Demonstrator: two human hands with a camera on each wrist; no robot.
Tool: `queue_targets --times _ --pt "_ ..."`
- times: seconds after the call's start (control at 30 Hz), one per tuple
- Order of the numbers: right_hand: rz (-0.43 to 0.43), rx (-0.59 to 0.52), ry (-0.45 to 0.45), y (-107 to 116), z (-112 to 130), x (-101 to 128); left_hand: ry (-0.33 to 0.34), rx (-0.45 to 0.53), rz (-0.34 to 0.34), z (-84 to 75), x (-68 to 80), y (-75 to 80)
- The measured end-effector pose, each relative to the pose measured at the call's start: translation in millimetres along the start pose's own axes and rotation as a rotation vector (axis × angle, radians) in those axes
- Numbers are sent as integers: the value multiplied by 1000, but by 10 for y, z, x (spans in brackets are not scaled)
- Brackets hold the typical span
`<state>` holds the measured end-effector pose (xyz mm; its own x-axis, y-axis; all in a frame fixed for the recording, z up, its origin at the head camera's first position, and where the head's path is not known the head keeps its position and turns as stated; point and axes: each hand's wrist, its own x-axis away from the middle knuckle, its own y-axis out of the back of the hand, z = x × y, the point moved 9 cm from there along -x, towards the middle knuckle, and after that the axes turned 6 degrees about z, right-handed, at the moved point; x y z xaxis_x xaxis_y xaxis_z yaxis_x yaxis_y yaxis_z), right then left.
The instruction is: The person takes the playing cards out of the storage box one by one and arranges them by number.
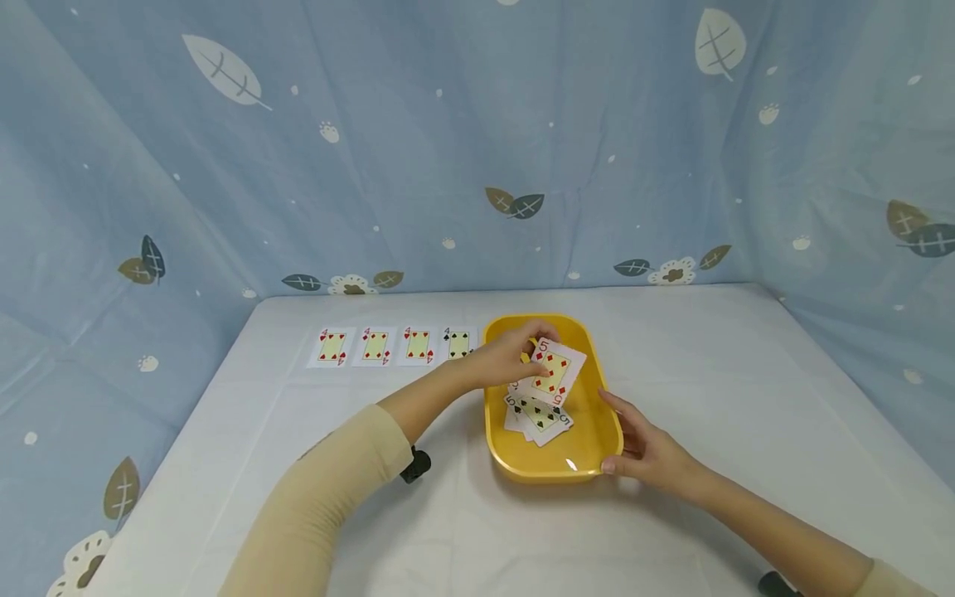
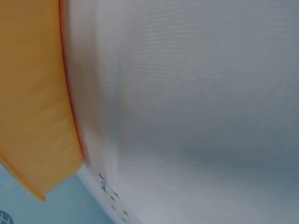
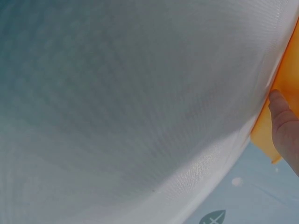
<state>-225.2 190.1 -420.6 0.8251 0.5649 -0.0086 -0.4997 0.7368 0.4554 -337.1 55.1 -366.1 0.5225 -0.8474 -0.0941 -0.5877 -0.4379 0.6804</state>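
My left hand (image 1: 507, 358) reaches over the left rim of a yellow plastic basin (image 1: 597, 439) and pinches a five of diamonds playing card (image 1: 571, 365) by its left side. Under that card, a five of spades (image 1: 539, 416) lies overlapping other cards on the basin floor; how many is hidden. My right hand (image 1: 656, 452) holds the basin's right side, thumb near the front corner and fingers along the outer wall. In the right wrist view a finger (image 3: 280, 112) touches the yellow wall (image 3: 264, 135). The left wrist view shows the basin wall (image 2: 32, 93) but not the hand.
Left of the basin, several fours lie face up in a row, from a red four (image 1: 332, 348) to a four of spades (image 1: 458, 342) beside my left wrist. White cloth covers the table (image 1: 709, 365); a blue leaf-print curtain (image 1: 448, 149) hangs behind.
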Motion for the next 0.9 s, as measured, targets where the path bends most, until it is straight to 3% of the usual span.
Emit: queue_targets --times 0.23,0.5,0.9 --pt "-6 -21 52 -2 16 -10 -56 12 -83 -64 120 138" --pt "7 -23 41 -2 31 -19 -22 132 -196 -39 323 300" --pt "16 -23 53 -12 20 -8 -37 152 -287 -54 719 462"
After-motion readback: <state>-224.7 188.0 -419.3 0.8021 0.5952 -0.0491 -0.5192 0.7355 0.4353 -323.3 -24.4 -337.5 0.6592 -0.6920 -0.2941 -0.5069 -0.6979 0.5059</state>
